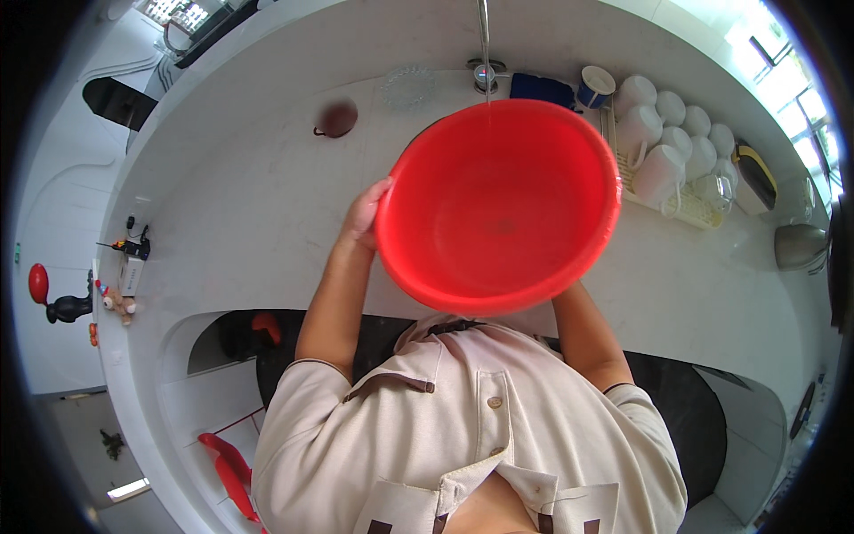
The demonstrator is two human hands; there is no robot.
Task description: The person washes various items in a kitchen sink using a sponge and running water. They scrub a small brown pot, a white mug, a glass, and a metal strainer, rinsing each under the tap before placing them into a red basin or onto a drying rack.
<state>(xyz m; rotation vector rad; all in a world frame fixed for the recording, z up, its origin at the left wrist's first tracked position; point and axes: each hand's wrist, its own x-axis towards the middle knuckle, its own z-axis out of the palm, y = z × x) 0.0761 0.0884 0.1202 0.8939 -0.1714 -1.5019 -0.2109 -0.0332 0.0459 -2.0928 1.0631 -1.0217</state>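
Observation:
A large red plastic basin (500, 213) is tilted with its open side facing me, under a metal faucet (484, 33) at the top of the view. My left hand (368, 212) grips the basin's left rim. The right forearm reaches beneath the basin's lower right side, which hides my right hand. Inside the basin I see only its bare red wall and bottom. Behind it lie a folded dark blue cloth (542, 89) and a blue-and-white paper cup (595, 87).
Several upturned white mugs (660, 175) stand on a cream drying rack (704, 215) at right. A metal vessel (797, 247) is farther right. A clear glass dish (408, 88) and a dark red round object (337, 118) sit at the back left of the white counter (247, 200).

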